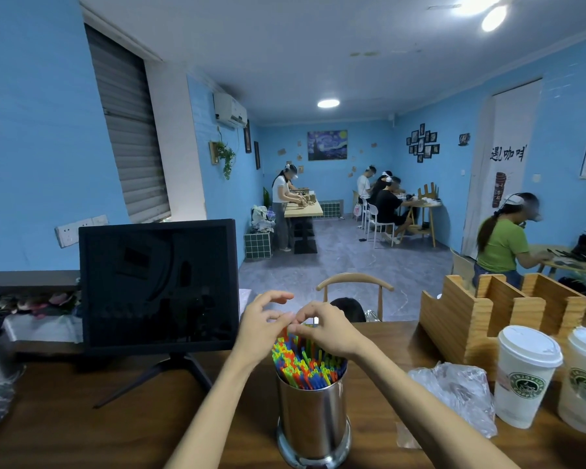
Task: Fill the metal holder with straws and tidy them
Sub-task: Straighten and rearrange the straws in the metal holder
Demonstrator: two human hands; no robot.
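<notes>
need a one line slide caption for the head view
Both hands tidy the tops of colourful straws packed in a metal holder on a wooden counter.

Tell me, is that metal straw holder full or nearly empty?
Full: the metal holder stands upright, packed to its rim with coloured straws sticking out above.

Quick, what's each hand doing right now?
Left hand: pinching the straws' top ends.
Right hand: fingers curled on the same straw tops.
</notes>
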